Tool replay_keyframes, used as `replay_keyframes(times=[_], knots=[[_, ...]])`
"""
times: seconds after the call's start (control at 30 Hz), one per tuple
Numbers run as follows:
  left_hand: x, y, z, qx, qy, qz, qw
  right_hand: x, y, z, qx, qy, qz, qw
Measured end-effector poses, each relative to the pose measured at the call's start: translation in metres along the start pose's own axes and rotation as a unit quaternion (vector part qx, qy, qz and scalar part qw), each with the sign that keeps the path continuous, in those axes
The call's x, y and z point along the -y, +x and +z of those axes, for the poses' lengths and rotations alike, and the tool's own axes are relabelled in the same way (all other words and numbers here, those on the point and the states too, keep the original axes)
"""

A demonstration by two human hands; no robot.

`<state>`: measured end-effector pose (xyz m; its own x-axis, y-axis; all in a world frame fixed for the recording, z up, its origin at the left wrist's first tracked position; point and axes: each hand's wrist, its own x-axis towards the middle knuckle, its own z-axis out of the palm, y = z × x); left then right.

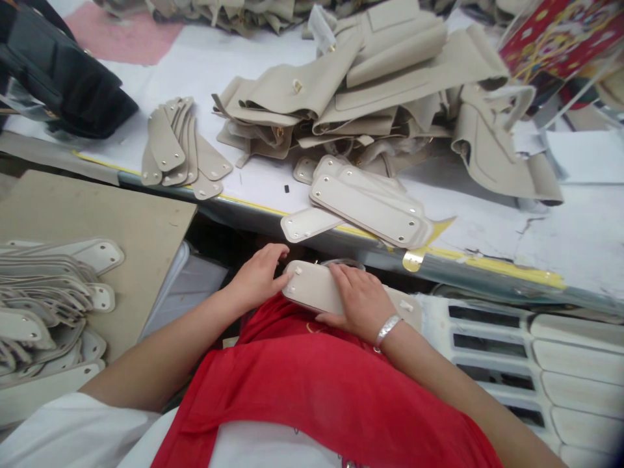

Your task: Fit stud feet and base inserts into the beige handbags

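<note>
Closest in, apron (pixel 322 383), then left hand (pixel 260 276) half open, thumb touching left end of panel (pixel 316 286) at lap, right hand (pixel 365 296) clasped across it. Possible slip toward dark gap under table (pixel 253 182) from right-hand slackening, given only thumb contact at left.

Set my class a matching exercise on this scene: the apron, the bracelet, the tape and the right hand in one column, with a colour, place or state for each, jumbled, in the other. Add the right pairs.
Column one
1. Apron
2. Bracelet
3. Tape
4. Right hand

Column two
A. Along the near edge of the white table
B. Silver
C. Resting on a pale panel
D. Red

Right pairs: 1-D; 2-B; 3-A; 4-C.
</note>
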<state>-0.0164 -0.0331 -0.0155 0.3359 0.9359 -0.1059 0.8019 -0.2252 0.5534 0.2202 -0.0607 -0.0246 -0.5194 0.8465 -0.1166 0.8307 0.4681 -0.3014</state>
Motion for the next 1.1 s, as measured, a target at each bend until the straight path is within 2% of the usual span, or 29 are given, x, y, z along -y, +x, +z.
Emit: replay_keyframes(times=[0.07, 0.17, 0.27, 0.37, 0.53, 0.6, 0.67, 0.77, 0.87, 0.97, 1.03, 1.1], knots=[[-0.008, 0.002, -0.004, 0.014, 0.057, 0.107, 0.993, -0.019, -0.019, -0.005, 0.011, -0.022, 0.011, 1.0], [-0.024, 0.012, 0.004, 0.103, 0.104, 0.224, 0.964, -0.042, -0.042, -0.01, 0.023, -0.037, 0.009, 0.999], [-0.034, 0.023, 0.022, 0.159, 0.149, 0.238, 0.946, -0.051, -0.052, -0.009, 0.019, -0.039, 0.004, 0.999], [-0.034, 0.028, 0.034, 0.178, 0.19, 0.238, 0.936, -0.052, -0.054, -0.007, 0.01, -0.037, 0.007, 0.999], [-0.035, 0.026, 0.03, 0.168, 0.188, 0.255, 0.933, -0.042, -0.052, -0.013, 0.002, -0.005, 0.01, 1.0], [-0.039, 0.028, 0.028, 0.186, 0.15, 0.242, 0.94, -0.033, -0.043, -0.016, 0.011, 0.002, 0.063, 0.998], [-0.043, 0.032, 0.027, 0.201, 0.119, 0.195, 0.953, -0.027, -0.032, -0.018, 0.029, -0.001, 0.134, 0.991], [-0.036, 0.037, 0.025, 0.196, 0.063, 0.124, 0.971, -0.036, -0.024, -0.022, 0.079, 0.023, 0.178, 0.981], [-0.016, 0.034, 0.016, 0.199, -0.041, 0.065, 0.977, -0.066, -0.043, -0.029, 0.132, 0.123, 0.191, 0.965], [0.0, 0.026, 0.007, 0.222, -0.102, -0.022, 0.969, -0.088, -0.075, -0.036, 0.15, 0.211, 0.235, 0.937], [0.0, 0.023, 0.007, 0.236, -0.122, -0.05, 0.963, -0.088, -0.088, -0.036, 0.139, 0.226, 0.258, 0.929], [-0.006, 0.023, 0.012, 0.237, -0.117, -0.043, 0.964, -0.078, -0.088, -0.033, 0.119, 0.215, 0.271, 0.931]])
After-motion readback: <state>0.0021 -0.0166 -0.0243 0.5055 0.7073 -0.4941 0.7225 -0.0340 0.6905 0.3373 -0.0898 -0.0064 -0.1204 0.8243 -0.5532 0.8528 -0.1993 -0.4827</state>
